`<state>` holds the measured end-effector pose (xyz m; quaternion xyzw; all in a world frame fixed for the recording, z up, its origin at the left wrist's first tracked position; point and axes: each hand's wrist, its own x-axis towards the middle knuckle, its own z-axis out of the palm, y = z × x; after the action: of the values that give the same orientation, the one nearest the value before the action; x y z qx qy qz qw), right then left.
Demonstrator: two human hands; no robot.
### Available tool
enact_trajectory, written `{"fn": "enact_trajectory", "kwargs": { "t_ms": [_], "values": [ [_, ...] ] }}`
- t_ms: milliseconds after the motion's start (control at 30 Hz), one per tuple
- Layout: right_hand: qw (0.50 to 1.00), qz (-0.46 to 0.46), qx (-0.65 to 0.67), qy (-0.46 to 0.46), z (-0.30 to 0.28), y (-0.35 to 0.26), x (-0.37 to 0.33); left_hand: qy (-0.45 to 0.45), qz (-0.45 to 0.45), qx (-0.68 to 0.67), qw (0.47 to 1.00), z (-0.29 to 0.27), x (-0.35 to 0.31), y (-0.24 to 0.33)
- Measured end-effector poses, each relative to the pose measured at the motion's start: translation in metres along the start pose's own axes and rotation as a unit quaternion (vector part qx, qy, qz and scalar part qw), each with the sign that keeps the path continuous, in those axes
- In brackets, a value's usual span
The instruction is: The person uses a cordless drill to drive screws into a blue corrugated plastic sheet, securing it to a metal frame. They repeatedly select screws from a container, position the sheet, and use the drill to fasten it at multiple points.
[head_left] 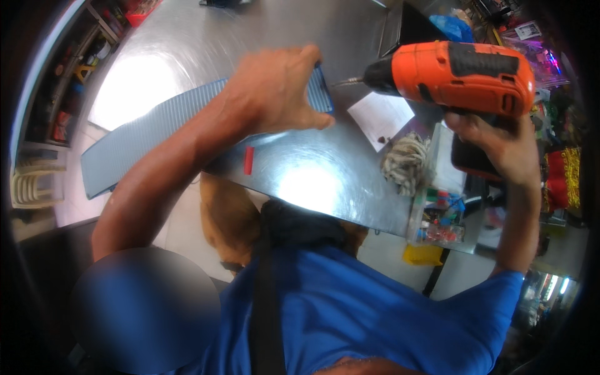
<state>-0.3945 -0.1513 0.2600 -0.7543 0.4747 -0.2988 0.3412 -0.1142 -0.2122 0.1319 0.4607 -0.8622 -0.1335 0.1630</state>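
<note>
The left hand (278,87) presses down, fingers spread and curled, on the near end of a long ribbed grey-blue strip (144,134) that lies across the brushed-metal counter (312,169) and overhangs its left edge; the right hand (494,140) is closed round the grip of an orange and black cordless drill (462,75), its bit pointing left, the tip just beside the strip's end by the left fingers; a white sheet of paper (380,119) lies flat under the drill; a small red rectangular piece (249,160) sits on the metal below the strip; a bundle of pale knotted rope (405,161) rests near a clear plastic box (437,219) holding small red, blue and green parts at the counter's right end.
</note>
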Motion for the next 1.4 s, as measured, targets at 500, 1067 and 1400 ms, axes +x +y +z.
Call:
{"fn": "enact_trajectory", "kwargs": {
  "t_ms": [500, 1067, 1400],
  "values": [
    [0.994, 0.002, -0.032, -0.1, 0.005, 0.001, 0.069, 0.012, -0.005, -0.082, 0.997, -0.009, -0.001, 0.002],
    [0.919, 0.105, -0.234, -0.3, 0.006, -0.09, 0.123, 0.016, 0.011, -0.079, 0.997, -0.006, -0.001, -0.001],
    [0.89, -0.049, -0.362, -0.274, 0.019, -0.091, 0.136, -0.035, -0.039, -0.042, 0.998, -0.007, 0.007, 0.003]
  ]
}}
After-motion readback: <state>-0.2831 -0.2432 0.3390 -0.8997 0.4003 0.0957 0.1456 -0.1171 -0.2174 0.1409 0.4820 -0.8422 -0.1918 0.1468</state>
